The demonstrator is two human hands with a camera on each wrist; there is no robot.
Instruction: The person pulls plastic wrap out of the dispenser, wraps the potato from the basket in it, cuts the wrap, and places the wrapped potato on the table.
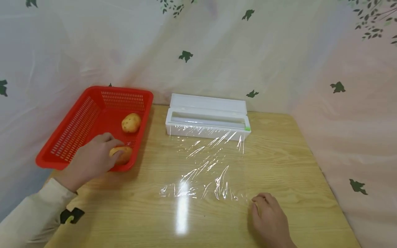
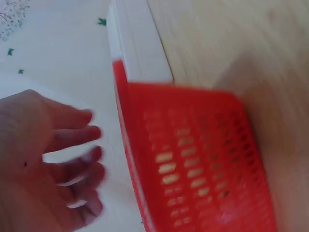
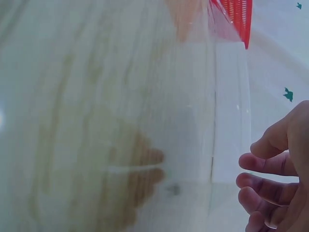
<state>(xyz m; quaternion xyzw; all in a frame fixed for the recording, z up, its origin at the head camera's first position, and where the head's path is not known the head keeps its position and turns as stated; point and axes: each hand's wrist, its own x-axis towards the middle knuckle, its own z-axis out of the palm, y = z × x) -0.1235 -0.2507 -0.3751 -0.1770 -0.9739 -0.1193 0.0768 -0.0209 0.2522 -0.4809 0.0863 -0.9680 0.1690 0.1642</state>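
Note:
My left hand [image 1: 93, 160] reaches over the near right part of the red basket [image 1: 149, 103]. Its thumb and fingers are spread over the nearer potato [image 1: 125, 155]. The left wrist view shows the fingers [image 2: 72, 137] loosely bent with nothing between them, beside the basket wall. Behind lies a second potato [image 1: 131, 123] in the basket. My right hand [image 1: 270, 217] is low over the table, fingers loosely curled and holding nothing, near the right front corner of a sheet of clear plastic wrap [image 1: 204, 168].
A white wrap dispenser box [image 1: 204, 131] stands at the table's back, lid raised, roll inside. From it the wrap extends forward across the wooden table [image 1: 279, 155]. A green piece [image 1: 247, 128] sits at the box's right end. Patterned cloth [image 1: 214, 75] hangs behind.

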